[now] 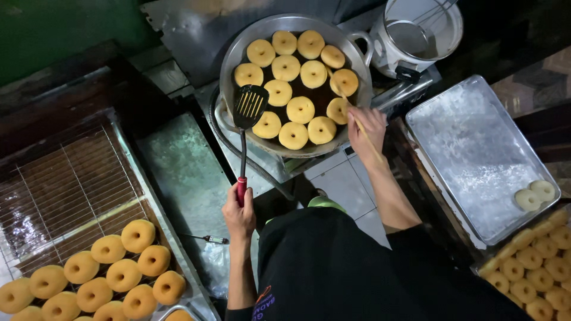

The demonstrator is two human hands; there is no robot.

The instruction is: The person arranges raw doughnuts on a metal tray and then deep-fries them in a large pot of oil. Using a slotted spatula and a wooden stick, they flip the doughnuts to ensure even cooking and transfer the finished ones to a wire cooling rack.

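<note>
1. Frying step judged in hand: pale doughnuts (300, 110) afloat in dark oil in the round pan (238, 53), none lifted out yet.
2. Left hand (238, 215) below the pan, clenched round the red grip of a slotted spatula (250, 106); blade resting over the pan's left inner edge, just beside the nearest doughnuts.
3. Spatula long axis near upright in the head view, leaning slightly; blade pointing away from the body toward the pan, handle end toward the hand.
4. Right hand (367, 128) at the pan's lower right rim, pinching a thin wooden stick (357, 122); tip toward the doughnuts at the right edge, contact hard to tell.
5. Next move, by judgement: calls for a light touch with stick and blade, turning each ring without splashing oil.
6. Left of the pan and lower: wire rack (65, 184) with browned doughnuts (122, 274). Right of the pan: floured tray (476, 148) with two raw rings (535, 195).
</note>
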